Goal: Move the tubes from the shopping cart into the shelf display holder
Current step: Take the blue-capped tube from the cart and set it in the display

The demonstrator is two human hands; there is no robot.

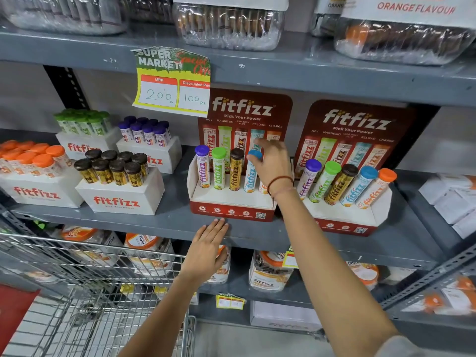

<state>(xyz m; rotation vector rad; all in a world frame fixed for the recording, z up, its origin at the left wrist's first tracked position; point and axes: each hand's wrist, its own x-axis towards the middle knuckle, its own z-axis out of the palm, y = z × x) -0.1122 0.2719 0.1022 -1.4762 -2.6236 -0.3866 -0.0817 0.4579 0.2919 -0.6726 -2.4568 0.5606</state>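
We see our right hand (273,163) reaching up to the red cardboard display holder (231,210) on the grey metal shelf (154,222), the fingers closed around the blue cap of a blue tube (251,176) that stands in the fourth slot. Beside it, in the same holder, stand a purple-capped tube (202,166), a green-capped tube (218,168) and a brown-capped tube (236,168), all slim, glossy cylinders with round plastic caps and upright lettering, leaning slightly back. Just behind our wrist an orange tube (262,188) shows only at its lower end; we cannot tell more of it.

Our left hand (208,248) lies flat with fingers spread together against the front edge of the shelf, holding nothing.

The holder has a white stepped tray and a tall printed back card. To its right a second holder (345,222) of the same kind carries five tubes, tilted to the right. To the left, white cardboard boxes (121,199) hold packs of short bunched tubes with brown, orange, purple and green caps. A yellow price tag (171,83) hangs from the shelf above. The wire shopping cart (90,279) sits low at the left, its silver mesh just below our left forearm.
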